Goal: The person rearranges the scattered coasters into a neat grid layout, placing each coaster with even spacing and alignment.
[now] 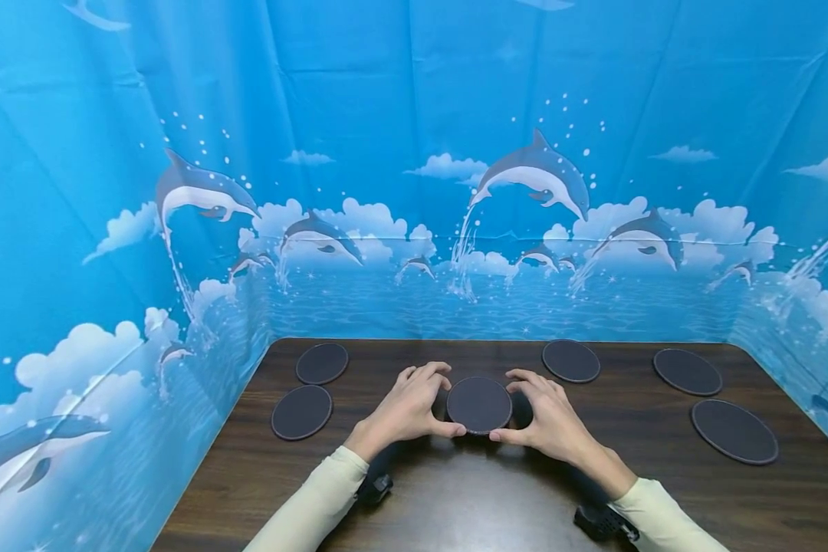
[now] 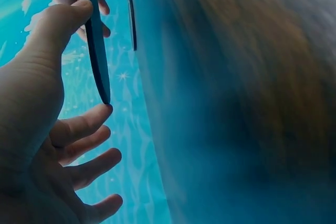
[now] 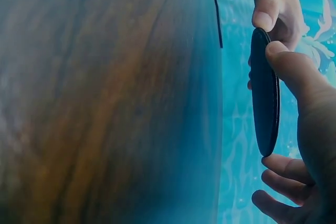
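Observation:
A round dark coaster [image 1: 479,405] with a stitched rim is held between both hands, in the middle of the head view. My left hand [image 1: 414,406] pinches its left side, thumb on the near edge and index finger on the far edge. From the right, my right hand [image 1: 548,414] grips it the same way. In the left wrist view the coaster [image 2: 98,51] appears edge-on, spanning thumb and index fingertip; the other fingers spread free. The right wrist view also has the coaster [image 3: 264,95] edge-on, raised off the table, with both thumbs close together at one edge.
Two similar coasters, one farther [image 1: 322,363] and one nearer [image 1: 302,412], lie at the table's left. Three more coasters [image 1: 571,361] lie toward the right. Behind the brown wooden table [image 1: 455,506] hangs a blue dolphin-print curtain [image 1: 400,153], which also flanks both sides.

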The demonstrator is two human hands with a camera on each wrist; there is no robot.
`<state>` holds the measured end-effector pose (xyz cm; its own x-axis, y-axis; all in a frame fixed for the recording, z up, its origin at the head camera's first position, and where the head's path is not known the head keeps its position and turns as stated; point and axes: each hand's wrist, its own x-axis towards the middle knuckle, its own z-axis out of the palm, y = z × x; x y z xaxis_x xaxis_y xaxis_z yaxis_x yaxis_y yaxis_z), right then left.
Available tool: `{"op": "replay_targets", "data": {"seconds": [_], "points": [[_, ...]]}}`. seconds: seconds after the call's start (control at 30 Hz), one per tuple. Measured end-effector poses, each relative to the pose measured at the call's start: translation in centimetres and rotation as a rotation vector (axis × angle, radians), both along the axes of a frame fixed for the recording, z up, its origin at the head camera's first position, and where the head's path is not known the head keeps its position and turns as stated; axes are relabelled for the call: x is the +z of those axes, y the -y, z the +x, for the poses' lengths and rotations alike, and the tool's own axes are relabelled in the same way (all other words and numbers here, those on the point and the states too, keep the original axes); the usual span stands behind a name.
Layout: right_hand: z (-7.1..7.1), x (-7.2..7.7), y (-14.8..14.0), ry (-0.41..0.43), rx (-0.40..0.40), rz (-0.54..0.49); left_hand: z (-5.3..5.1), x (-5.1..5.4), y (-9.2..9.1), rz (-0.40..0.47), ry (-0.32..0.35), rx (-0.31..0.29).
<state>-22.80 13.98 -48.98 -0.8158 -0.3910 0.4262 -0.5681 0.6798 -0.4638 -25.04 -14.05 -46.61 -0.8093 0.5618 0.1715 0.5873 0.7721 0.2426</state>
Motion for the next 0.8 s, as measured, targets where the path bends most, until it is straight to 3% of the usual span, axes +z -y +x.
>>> {"op": "replay_targets", "data": {"seconds": [0.23, 0.5, 0.8], "points": [[0.3, -0.3, 0.3, 0.028, -0.010, 0.022, 0.1, -0.4, 0.4, -0.011, 0.000, -0.011], [0.3, -0.7, 1.3, 0.125, 0.007, 0.062, 0.3, -0.5, 1.2, -0.047, 0.029, -0.010], [0.4, -1.0, 1.2, 0.165, -0.017, 0.084, -0.2, -1.0, 0.9, -0.054, 0.057, -0.038]]}}
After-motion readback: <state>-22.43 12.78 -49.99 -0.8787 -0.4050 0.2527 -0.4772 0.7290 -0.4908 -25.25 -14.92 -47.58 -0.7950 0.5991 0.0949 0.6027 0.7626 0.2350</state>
